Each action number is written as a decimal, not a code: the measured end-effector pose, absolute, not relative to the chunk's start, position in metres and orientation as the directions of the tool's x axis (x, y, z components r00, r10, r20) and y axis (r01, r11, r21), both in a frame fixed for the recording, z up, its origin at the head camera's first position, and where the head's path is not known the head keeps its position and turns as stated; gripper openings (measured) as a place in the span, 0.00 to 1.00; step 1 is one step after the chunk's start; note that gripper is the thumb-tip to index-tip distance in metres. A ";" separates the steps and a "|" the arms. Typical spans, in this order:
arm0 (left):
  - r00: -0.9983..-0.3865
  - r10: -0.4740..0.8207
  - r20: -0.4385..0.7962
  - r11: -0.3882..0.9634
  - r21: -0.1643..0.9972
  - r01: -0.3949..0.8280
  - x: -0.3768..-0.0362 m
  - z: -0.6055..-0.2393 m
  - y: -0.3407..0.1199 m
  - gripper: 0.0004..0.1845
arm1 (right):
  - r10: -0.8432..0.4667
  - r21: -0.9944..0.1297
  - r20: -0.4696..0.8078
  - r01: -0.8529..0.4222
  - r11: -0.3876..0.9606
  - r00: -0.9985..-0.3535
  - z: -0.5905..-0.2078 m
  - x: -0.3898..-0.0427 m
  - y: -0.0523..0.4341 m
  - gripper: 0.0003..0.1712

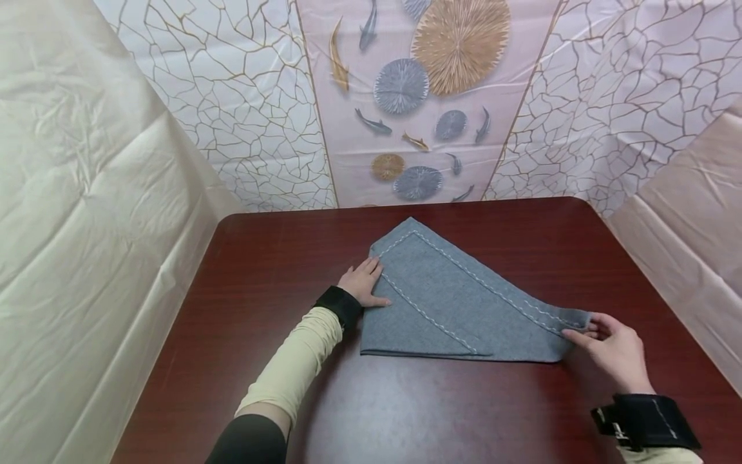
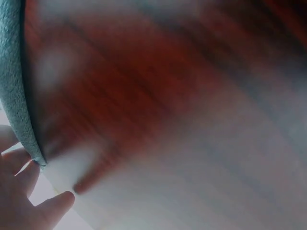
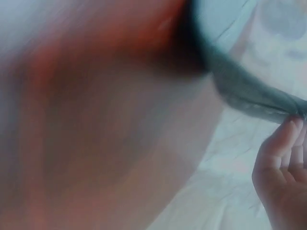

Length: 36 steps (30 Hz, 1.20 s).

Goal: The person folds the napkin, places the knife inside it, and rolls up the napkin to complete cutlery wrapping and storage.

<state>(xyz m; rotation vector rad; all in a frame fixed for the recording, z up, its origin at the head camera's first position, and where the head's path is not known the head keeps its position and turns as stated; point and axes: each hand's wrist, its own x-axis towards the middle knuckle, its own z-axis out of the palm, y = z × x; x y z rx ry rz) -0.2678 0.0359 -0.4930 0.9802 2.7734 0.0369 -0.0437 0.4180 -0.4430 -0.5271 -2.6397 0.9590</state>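
A grey felt cloth (image 1: pixel 458 303) with white stitched lines lies folded on the dark red table (image 1: pixel 278 258). My left hand (image 1: pixel 364 282) rests flat on the cloth's left edge with its fingers straight. At the cloth's right corner my right hand (image 1: pixel 608 341) pinches the tip between thumb and fingers. The left wrist view is blurred; it shows the cloth's edge (image 2: pixel 14 96) beside the fingers (image 2: pixel 24 196). A corner of the cloth (image 3: pixel 259 98) meets the fingertips (image 3: pixel 288 134) in the right wrist view.
Patterned plastic sheeting (image 1: pixel 406 96) with fish and round shapes hangs behind the table. Cream sheets (image 1: pixel 87 225) close in the left side, and another sheet (image 1: pixel 695 225) the right. The table's near part (image 1: pixel 435 412) lies bare in front of the cloth.
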 end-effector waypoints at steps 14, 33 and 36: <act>-0.591 0.803 0.075 0.578 0.139 0.804 -0.233 -0.453 0.101 0.15 | 0.150 -0.496 0.420 -0.088 0.864 -0.895 -0.436 -0.086 0.343 0.15; -0.504 0.811 0.298 0.255 0.595 0.762 -0.192 -0.429 0.148 0.06 | -0.046 -0.426 0.459 -0.265 0.865 -0.887 -0.454 -0.096 0.297 0.22; -0.514 0.774 0.369 0.222 0.601 0.768 -0.194 -0.423 0.133 0.06 | -0.088 -0.401 0.459 -0.295 0.867 -0.884 -0.454 -0.089 0.305 0.20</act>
